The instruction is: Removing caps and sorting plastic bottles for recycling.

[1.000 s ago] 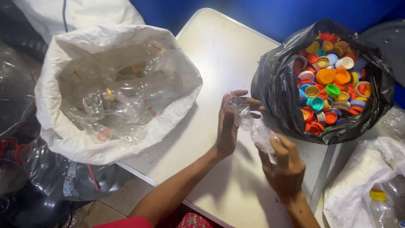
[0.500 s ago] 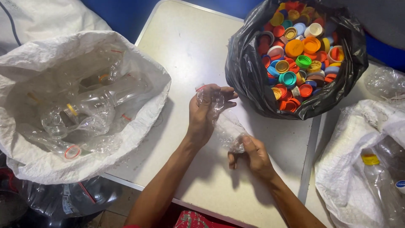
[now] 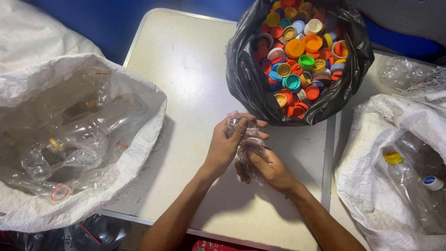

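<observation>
Tabletop (image 3: pixel 186 79) in the middle. Both hands over its near part, left hand (image 3: pixel 226 145) just left of right hand (image 3: pixel 269 169), a crushed bottle (image 3: pixel 246 142) held between them. Bag of caps (image 3: pixel 297 60) on the tabletop behind the hands, toward the right. Sack of bottles (image 3: pixel 69 139) off the tabletop's left edge. Second sack (image 3: pixel 395 172) with bottles to the right, beyond the tabletop's right edge.

— What's behind it all?
— A blue wall (image 3: pixel 153 18) along the top, dark in the shade.
— And the furniture?
— A pale tabletop (image 3: pixel 186 83) with rounded corners and a metal edge — a second one (image 3: pixel 367 88) butts against its right side, a thin seam between. Soft, even light; faint shadows.
</observation>
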